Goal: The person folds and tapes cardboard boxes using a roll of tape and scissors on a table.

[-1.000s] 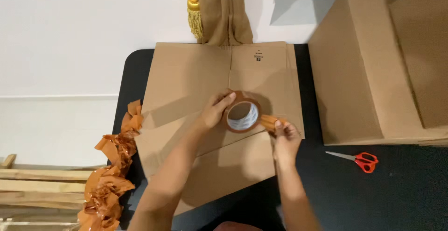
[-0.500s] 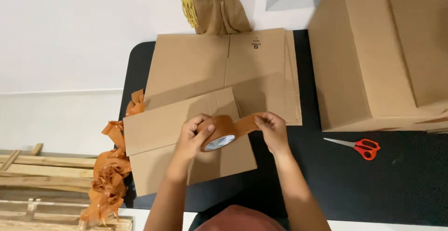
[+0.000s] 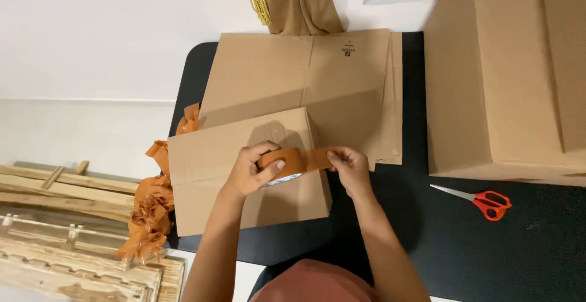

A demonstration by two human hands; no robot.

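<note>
Surface: black table [image 3: 488, 253], white wall behind it, wooden slats [image 3: 67, 183] on floor to its left.

Small cardboard box [image 3: 220, 155] sits at table's left-front edge. Your left hand [image 3: 250, 171] is clamped round a brown tape roll [image 3: 282, 166] over the box top. Your right hand [image 3: 351, 166] pinches the pulled-out tape strip [image 3: 311, 158] just right of the roll.

Flattened carton [image 3: 323, 76] lies behind the box w/ small black printed mark near its top. Large closed carton [image 3: 506, 76] stands at table's right. Red-handled scissors [image 3: 479, 199] in front of it. Crumpled orange tape scraps [image 3: 149, 210] hang off table's left edge.

Black table [image 3: 488, 253]: cardboard boxes [image 3: 244, 155], red scissors [image 3: 482, 199], orange tape scraps [image 3: 149, 210]
</note>
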